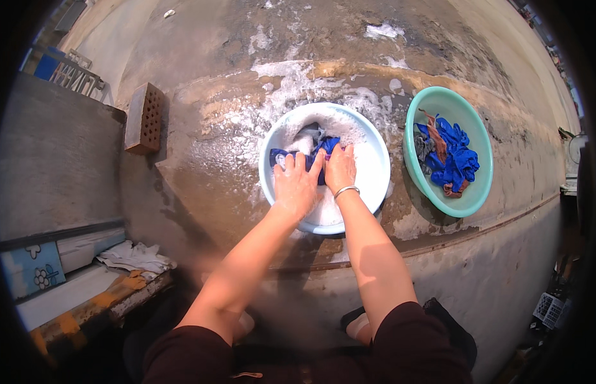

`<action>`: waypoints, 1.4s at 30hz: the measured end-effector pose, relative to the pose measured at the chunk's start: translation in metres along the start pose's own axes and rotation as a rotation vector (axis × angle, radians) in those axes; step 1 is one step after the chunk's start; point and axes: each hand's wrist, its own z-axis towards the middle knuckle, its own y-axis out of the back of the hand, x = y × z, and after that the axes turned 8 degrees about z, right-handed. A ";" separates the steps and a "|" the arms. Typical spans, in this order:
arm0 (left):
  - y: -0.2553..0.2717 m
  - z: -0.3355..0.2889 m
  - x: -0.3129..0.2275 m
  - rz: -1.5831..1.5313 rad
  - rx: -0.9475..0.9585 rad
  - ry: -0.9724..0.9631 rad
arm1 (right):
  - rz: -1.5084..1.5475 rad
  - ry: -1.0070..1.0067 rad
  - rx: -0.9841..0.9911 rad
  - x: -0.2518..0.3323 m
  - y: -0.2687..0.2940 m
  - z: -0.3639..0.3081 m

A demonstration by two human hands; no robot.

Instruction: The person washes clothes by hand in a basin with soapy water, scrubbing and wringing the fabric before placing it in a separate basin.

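A pale blue basin (pixel 267 187) full of white suds stands in front of me, with wet clothes in dark blue, bright blue and grey (pixel 316 136) lying in the foam. My left hand (pixel 296 187) presses on the dark blue cloth (pixel 280 155), its fingers spread apart. Close beside it, my right hand (pixel 340 171) has its fingers bent and together on the bright blue cloth (pixel 328 144). A silver bangle (pixel 346 191) circles my right wrist. A small purple bit shows between the hands, too covered to make out.
To the right, a mint green basin (pixel 414 168) holds crumpled blue, grey and brownish clothes (pixel 459 152). A perforated brick (pixel 144 120) stands on the wet concrete at left. Foam (pixel 291 80) is splashed beyond the basin. White cloths (pixel 136 257) lie on a ledge at lower left.
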 end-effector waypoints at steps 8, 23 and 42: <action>-0.042 0.065 -0.006 -0.019 0.746 -0.090 | 0.594 -0.628 0.366 -0.057 -0.040 -0.001; -0.038 0.030 0.065 -2.431 0.417 0.383 | 0.762 0.261 0.248 0.097 0.028 -0.057; 0.023 0.016 -0.021 -1.985 -0.198 0.748 | 0.574 -0.014 -0.125 0.080 0.039 -0.045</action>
